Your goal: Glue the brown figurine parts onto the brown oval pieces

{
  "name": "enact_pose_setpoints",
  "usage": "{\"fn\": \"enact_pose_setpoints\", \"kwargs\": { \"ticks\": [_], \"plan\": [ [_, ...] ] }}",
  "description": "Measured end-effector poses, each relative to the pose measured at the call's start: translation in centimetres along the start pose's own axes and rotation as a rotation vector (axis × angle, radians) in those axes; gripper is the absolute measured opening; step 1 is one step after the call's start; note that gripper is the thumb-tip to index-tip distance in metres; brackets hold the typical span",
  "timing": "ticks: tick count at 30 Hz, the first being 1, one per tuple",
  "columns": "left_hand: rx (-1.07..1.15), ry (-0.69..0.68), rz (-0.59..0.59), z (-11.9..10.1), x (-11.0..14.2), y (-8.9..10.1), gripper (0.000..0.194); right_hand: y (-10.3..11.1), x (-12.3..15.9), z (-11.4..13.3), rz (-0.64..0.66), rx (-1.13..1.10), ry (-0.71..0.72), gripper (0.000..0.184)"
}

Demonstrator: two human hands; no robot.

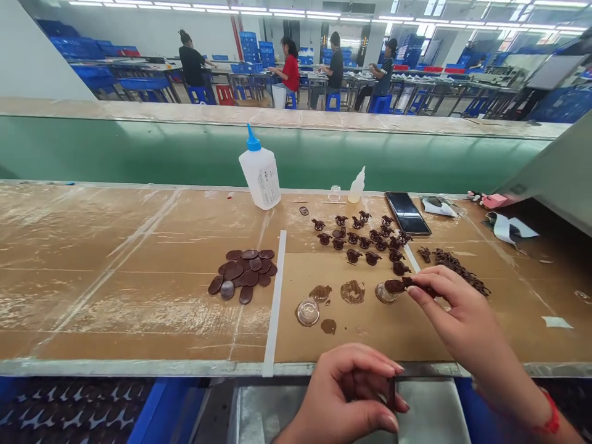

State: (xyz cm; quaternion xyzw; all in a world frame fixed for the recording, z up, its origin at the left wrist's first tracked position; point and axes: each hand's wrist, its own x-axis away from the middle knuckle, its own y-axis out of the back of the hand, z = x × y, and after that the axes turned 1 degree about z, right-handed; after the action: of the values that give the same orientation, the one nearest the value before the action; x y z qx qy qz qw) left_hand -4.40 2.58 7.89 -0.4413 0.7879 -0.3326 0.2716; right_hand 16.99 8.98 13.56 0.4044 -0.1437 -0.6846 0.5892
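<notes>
My right hand point(456, 308) pinches a dark brown oval piece point(395, 286) between thumb and fingers, just above the cardboard-covered bench point(139, 308). Beside that piece lies a clear plastic dome point(385, 293), and another clear dome point(308, 312) sits further left among brown smears point(353, 291). My left hand point(345, 394) is at the bench's near edge and grips a thin dark strip point(392, 394). Several small brown cut-out pieces point(356, 237) are scattered beyond my hands, and a pile of dark brown oval discs point(243, 275) lies to the left.
A white glue bottle with a blue nozzle point(259, 172), a small plastic bottle point(357, 186) and a black phone point(407, 213) stand at the bench's far side. A green partition point(277, 154) rises behind it. Several co-workers sit at benches beyond, among blue crates point(247, 46).
</notes>
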Motion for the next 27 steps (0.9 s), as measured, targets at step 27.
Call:
{"fn": "enact_pose_setpoints", "kwargs": {
  "ticks": [27],
  "plan": [
    [-0.016, 0.014, -0.062, -0.5, 0.8, 0.0, 0.046, -0.3, -0.8, -1.1, 0.157, 0.261, -0.014, 0.029]
  ]
}}
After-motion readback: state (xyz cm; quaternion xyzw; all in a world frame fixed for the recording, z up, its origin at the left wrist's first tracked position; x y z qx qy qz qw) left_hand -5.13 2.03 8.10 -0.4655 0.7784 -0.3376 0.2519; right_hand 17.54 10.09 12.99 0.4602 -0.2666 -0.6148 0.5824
